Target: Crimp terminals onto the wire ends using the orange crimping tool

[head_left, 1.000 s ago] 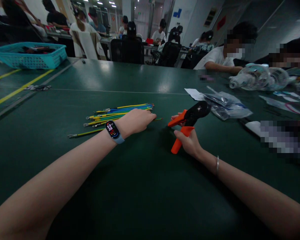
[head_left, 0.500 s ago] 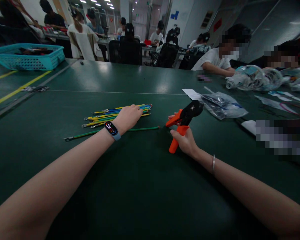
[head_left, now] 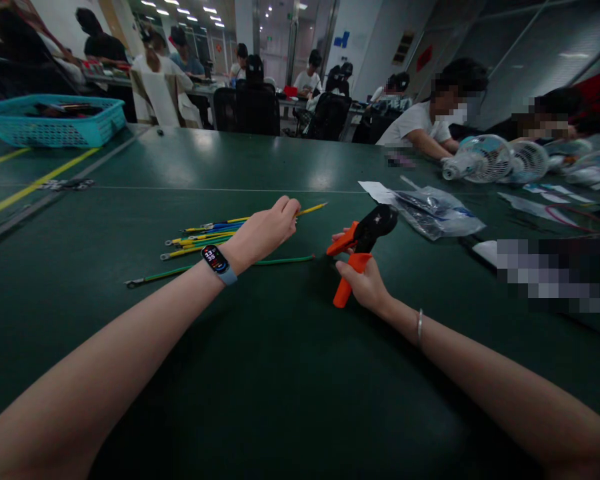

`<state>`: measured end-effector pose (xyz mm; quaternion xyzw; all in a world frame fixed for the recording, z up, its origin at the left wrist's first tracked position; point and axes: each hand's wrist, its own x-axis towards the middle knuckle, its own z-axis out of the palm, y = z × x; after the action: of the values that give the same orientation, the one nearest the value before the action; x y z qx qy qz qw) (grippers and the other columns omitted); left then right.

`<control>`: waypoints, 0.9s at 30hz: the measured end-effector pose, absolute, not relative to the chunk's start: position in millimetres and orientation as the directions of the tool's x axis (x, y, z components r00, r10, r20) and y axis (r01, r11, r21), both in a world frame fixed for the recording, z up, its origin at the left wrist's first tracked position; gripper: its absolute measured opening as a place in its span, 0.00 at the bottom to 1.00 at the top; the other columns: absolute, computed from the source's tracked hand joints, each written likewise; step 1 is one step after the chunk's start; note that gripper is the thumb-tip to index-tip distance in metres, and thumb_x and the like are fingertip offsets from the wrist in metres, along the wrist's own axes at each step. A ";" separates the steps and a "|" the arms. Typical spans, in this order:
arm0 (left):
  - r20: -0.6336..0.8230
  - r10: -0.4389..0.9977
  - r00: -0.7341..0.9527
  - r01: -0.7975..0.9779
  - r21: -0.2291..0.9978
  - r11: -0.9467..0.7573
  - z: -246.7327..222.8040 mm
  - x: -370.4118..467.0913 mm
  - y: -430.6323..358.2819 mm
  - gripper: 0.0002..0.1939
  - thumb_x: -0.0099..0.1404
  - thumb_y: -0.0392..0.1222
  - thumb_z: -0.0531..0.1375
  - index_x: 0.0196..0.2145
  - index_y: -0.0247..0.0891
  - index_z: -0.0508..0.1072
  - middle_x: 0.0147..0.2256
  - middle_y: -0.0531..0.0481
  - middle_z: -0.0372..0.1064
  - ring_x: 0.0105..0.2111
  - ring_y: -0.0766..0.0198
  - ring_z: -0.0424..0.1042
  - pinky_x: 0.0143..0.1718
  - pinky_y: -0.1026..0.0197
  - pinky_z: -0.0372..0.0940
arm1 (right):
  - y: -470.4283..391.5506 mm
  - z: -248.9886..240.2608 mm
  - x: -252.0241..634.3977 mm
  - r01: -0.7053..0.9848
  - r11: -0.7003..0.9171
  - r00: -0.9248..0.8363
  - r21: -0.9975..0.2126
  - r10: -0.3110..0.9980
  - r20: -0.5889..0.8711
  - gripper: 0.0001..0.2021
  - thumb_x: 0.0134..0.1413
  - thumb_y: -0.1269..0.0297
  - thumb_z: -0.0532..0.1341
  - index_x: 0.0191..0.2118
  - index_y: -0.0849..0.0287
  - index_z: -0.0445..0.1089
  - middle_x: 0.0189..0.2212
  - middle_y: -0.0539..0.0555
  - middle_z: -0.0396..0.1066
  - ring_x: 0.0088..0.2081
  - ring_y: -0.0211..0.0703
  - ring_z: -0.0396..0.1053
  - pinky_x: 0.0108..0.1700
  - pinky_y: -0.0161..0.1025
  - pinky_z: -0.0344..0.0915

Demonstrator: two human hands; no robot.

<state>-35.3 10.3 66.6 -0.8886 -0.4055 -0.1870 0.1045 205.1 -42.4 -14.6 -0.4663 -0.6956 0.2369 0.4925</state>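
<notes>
Between the fingers of my left hand [head_left: 267, 230] is a yellow wire [head_left: 313, 209], its tip pointing right. Under and beside that hand lies a bundle of yellow, blue and green wires [head_left: 200, 241] with metal ring terminals at their left ends. A single green wire [head_left: 167, 274] lies closer to me, passing behind my left wrist. My right hand [head_left: 367, 283] grips a crimping tool [head_left: 377, 223] by its orange handles, which are spread apart. The tool's black head tilts up and to the right, and its jaws hold nothing I can make out.
A blue-green basket [head_left: 55, 127] with dark items stands at the far left. Clear plastic bags [head_left: 437, 210] lie right of the tool, with white fans [head_left: 490, 159] behind them. A person [head_left: 420, 127] sits across the green table [head_left: 290, 373].
My left hand has shifted slightly right and drawn a yellow wire out of the bundle. My right hand still holds the crimping tool in nearly the same place. The view has turned a little.
</notes>
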 end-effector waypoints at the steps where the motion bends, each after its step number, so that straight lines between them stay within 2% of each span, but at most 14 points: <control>1: 0.474 0.656 0.587 0.749 -0.012 -0.663 70.8 -34.0 7.7 0.13 0.76 0.36 0.47 0.53 0.31 0.65 0.48 0.40 0.68 0.38 0.62 0.75 0.34 0.63 0.69 | -42.1 -14.9 205.1 0.417 0.455 -0.077 -0.787 0.880 0.468 0.22 0.55 0.59 0.62 0.56 0.51 0.65 0.59 0.59 0.65 0.61 0.57 0.64 0.66 0.63 0.56; 4: 0.570 0.582 0.580 0.708 -0.001 -0.706 77.7 -31.7 1.3 0.13 0.77 0.38 0.46 0.54 0.34 0.63 0.49 0.41 0.66 0.37 0.65 0.73 0.32 0.65 0.68 | -42.0 -15.2 204.7 0.420 0.462 -0.076 -0.781 0.875 0.478 0.21 0.55 0.60 0.62 0.55 0.51 0.65 0.59 0.58 0.65 0.61 0.57 0.64 0.66 0.64 0.56; 8: 0.584 0.471 0.661 0.633 -0.098 -0.768 76.8 -29.2 -4.9 0.12 0.77 0.39 0.48 0.55 0.38 0.65 0.48 0.45 0.68 0.33 0.68 0.72 0.29 0.66 0.65 | -42.5 -14.3 204.0 0.427 0.461 -0.082 -0.778 0.877 0.474 0.24 0.55 0.59 0.62 0.58 0.50 0.65 0.57 0.57 0.67 0.58 0.57 0.67 0.64 0.64 0.59; 14: 0.659 0.352 0.664 0.589 -0.172 -0.790 75.0 -22.5 -11.0 0.13 0.75 0.34 0.50 0.54 0.38 0.66 0.47 0.46 0.70 0.41 0.65 0.73 0.36 0.65 0.67 | -41.7 -13.0 201.2 0.461 0.449 -0.081 -0.766 0.880 0.468 0.26 0.54 0.59 0.61 0.59 0.49 0.64 0.55 0.57 0.68 0.58 0.57 0.66 0.64 0.65 0.57; 19: 0.662 0.337 0.669 0.592 -0.202 -0.780 81.8 -21.5 -14.4 0.12 0.75 0.33 0.50 0.52 0.38 0.68 0.46 0.46 0.71 0.45 0.63 0.72 0.38 0.64 0.67 | -41.1 -11.6 199.5 0.463 0.451 -0.080 -0.763 0.879 0.471 0.24 0.53 0.60 0.61 0.57 0.50 0.64 0.57 0.58 0.66 0.57 0.58 0.66 0.64 0.66 0.57; 27: 0.633 0.327 0.701 0.560 -0.205 -0.803 86.4 -24.3 -13.7 0.12 0.76 0.33 0.48 0.51 0.37 0.68 0.45 0.46 0.72 0.45 0.62 0.72 0.41 0.63 0.67 | -41.8 -9.8 200.4 0.462 0.457 -0.098 -0.760 0.878 0.468 0.24 0.53 0.60 0.61 0.57 0.51 0.65 0.55 0.58 0.66 0.55 0.57 0.67 0.63 0.65 0.58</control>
<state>-24.3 -13.7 86.4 -0.9014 -0.2462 -0.2980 0.1952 200.4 -41.8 -9.8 -0.4733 -0.7080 0.2180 0.4766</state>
